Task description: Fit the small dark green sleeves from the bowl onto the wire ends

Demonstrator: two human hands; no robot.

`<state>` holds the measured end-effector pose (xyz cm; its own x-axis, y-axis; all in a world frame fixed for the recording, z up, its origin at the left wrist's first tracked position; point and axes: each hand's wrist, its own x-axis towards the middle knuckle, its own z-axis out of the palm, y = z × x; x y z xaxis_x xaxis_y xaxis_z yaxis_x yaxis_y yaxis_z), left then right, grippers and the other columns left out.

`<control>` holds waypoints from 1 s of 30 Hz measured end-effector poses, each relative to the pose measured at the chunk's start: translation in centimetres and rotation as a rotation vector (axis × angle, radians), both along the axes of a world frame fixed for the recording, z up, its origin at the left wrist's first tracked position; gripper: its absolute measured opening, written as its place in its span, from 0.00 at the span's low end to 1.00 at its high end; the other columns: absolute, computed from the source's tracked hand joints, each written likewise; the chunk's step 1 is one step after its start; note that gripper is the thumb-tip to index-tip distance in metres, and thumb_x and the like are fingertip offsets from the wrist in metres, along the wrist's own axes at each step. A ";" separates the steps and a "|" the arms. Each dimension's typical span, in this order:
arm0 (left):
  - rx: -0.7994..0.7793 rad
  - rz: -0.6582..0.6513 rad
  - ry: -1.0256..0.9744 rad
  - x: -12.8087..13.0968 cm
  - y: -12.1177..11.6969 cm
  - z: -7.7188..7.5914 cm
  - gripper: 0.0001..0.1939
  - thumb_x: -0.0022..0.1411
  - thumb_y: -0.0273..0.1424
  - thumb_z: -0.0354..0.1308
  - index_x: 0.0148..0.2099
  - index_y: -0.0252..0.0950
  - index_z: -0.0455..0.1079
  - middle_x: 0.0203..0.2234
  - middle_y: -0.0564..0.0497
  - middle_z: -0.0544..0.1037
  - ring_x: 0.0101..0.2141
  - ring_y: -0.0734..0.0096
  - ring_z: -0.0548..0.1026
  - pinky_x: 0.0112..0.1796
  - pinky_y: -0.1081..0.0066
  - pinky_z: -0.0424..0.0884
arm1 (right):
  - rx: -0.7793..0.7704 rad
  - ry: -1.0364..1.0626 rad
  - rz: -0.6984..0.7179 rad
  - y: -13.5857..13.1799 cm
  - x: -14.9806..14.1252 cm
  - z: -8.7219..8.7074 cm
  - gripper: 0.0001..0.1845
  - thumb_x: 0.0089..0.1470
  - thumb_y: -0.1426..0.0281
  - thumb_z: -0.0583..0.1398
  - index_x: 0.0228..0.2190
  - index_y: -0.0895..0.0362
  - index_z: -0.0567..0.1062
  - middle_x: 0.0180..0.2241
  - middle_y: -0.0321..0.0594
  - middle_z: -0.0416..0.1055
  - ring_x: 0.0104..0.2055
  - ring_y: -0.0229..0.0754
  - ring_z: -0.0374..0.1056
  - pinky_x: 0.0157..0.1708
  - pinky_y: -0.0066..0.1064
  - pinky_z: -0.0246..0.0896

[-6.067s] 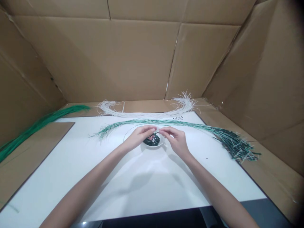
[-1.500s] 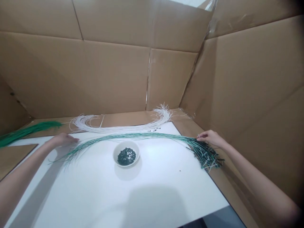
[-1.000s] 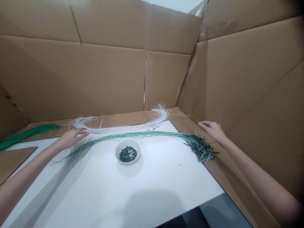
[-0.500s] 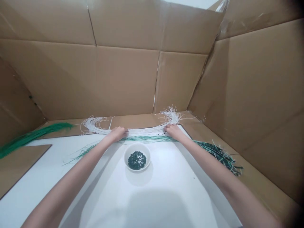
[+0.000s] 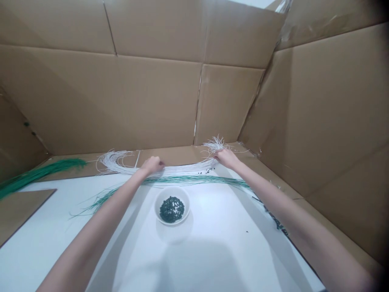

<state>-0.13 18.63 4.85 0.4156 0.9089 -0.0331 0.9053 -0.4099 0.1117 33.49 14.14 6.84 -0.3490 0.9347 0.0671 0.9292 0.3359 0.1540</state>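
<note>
A long bundle of thin white wires (image 5: 182, 168) curves across the far edge of the white table (image 5: 212, 243). My left hand (image 5: 152, 164) rests on its middle-left part with fingers curled over the strands. My right hand (image 5: 225, 158) is closed on the bundle near its frayed right end. Just in front lies a bundle of green-and-white wires (image 5: 194, 181). A small white bowl (image 5: 172, 211) of dark green beads sits nearer to me, between my forearms.
Cardboard walls (image 5: 152, 93) enclose the table on three sides. A bunch of green wires (image 5: 33, 175) lies at the far left on a cardboard sheet (image 5: 18, 207). A few loose dark beads (image 5: 206, 172) lie near the white wires.
Both hands left the ends of the green-and-white bundle, came inward, and now grip the white wires. The right hand has slid toward the frayed right end.
</note>
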 end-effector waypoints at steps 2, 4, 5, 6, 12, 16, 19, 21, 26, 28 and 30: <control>-0.012 -0.029 0.006 1.4 0.1 0.2 0.17 0.51 0.36 0.50 0.43 0.40 0.71 0.38 0.48 0.76 0.38 0.66 0.73 0.35 0.75 0.65 | -0.009 -0.019 -0.034 0.1 -0.4 0.0 0.16 0.53 0.73 0.48 0.34 0.60 0.75 0.34 0.49 0.72 0.39 0.47 0.66 0.37 0.34 0.58; -0.027 -0.074 0.023 2.7 0.0 0.2 0.16 0.48 0.35 0.53 0.42 0.40 0.72 0.37 0.48 0.76 0.37 0.66 0.73 0.34 0.75 0.66 | -0.031 -0.043 -0.044 0.1 -1.1 -0.6 0.14 0.51 0.72 0.51 0.36 0.58 0.75 0.33 0.47 0.73 0.36 0.45 0.67 0.35 0.31 0.59; -0.028 -0.097 0.035 3.3 -0.1 0.1 0.15 0.47 0.33 0.54 0.40 0.40 0.73 0.36 0.47 0.76 0.37 0.65 0.73 0.34 0.75 0.66 | -0.043 -0.051 -0.041 0.1 -1.5 -1.0 0.14 0.50 0.71 0.53 0.37 0.57 0.74 0.33 0.46 0.73 0.36 0.44 0.68 0.34 0.30 0.59; -0.024 -0.116 0.049 3.8 -0.1 0.0 0.14 0.47 0.32 0.55 0.38 0.39 0.73 0.35 0.46 0.77 0.37 0.64 0.73 0.34 0.74 0.66 | -0.051 -0.059 -0.033 0.0 -1.9 -1.4 0.14 0.49 0.70 0.54 0.37 0.56 0.74 0.34 0.45 0.73 0.36 0.44 0.68 0.33 0.28 0.59; 0.061 -0.168 0.117 4.2 -0.6 -0.5 0.13 0.51 0.27 0.50 0.35 0.35 0.74 0.33 0.39 0.76 0.36 0.60 0.74 0.35 0.70 0.65 | -0.007 -0.104 0.013 -0.1 -3.9 -3.5 0.13 0.50 0.75 0.52 0.31 0.61 0.75 0.35 0.51 0.72 0.39 0.46 0.67 0.38 0.31 0.57; 0.110 -0.181 0.152 3.5 -1.0 -0.7 0.14 0.54 0.27 0.45 0.33 0.32 0.73 0.32 0.38 0.76 0.35 0.61 0.74 0.34 0.70 0.65 | 0.033 -0.118 0.025 0.2 -4.1 -3.9 0.14 0.51 0.76 0.50 0.31 0.64 0.75 0.34 0.52 0.71 0.39 0.45 0.66 0.38 0.32 0.57; 0.126 -0.192 0.170 3.1 -1.3 -0.8 0.14 0.54 0.27 0.45 0.32 0.33 0.73 0.31 0.39 0.76 0.33 0.62 0.74 0.33 0.71 0.65 | 0.049 -0.120 0.049 0.1 -4.2 -4.0 0.13 0.51 0.75 0.51 0.32 0.64 0.74 0.36 0.52 0.70 0.41 0.45 0.65 0.39 0.31 0.56; 0.123 -0.211 0.181 2.9 -1.4 -0.9 0.12 0.52 0.27 0.48 0.31 0.33 0.73 0.30 0.40 0.76 0.32 0.62 0.74 0.32 0.71 0.65 | 0.055 -0.119 0.067 -0.1 -4.3 -4.1 0.13 0.51 0.73 0.51 0.32 0.64 0.75 0.39 0.52 0.68 0.44 0.45 0.62 0.40 0.30 0.56; 0.116 -0.258 0.185 2.6 -1.4 -1.2 0.11 0.51 0.25 0.48 0.29 0.33 0.73 0.30 0.40 0.76 0.32 0.63 0.74 0.33 0.71 0.65 | 0.059 -0.118 0.057 -0.4 -4.6 -4.0 0.13 0.51 0.75 0.51 0.31 0.63 0.75 0.40 0.53 0.67 0.45 0.45 0.61 0.41 0.31 0.55; 0.120 -0.254 0.174 2.5 -1.3 -1.3 0.12 0.52 0.24 0.47 0.28 0.32 0.73 0.30 0.39 0.76 0.32 0.63 0.73 0.32 0.71 0.65 | 0.047 -0.117 0.032 -0.4 -4.5 -3.7 0.13 0.51 0.76 0.51 0.31 0.62 0.75 0.37 0.51 0.69 0.42 0.45 0.63 0.38 0.30 0.56; 0.124 -0.245 0.149 2.3 -1.3 -1.5 0.13 0.52 0.24 0.46 0.27 0.32 0.73 0.29 0.39 0.76 0.32 0.63 0.73 0.32 0.70 0.64 | 0.034 -0.113 0.000 -0.4 -4.4 -3.2 0.13 0.51 0.75 0.51 0.32 0.60 0.75 0.36 0.49 0.70 0.39 0.43 0.66 0.35 0.28 0.57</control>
<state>2.17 17.35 3.37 0.6215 0.7834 -0.0052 0.7807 -0.6198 -0.0796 29.13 13.79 3.64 -0.3561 0.9326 0.0586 0.9053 0.3288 0.2689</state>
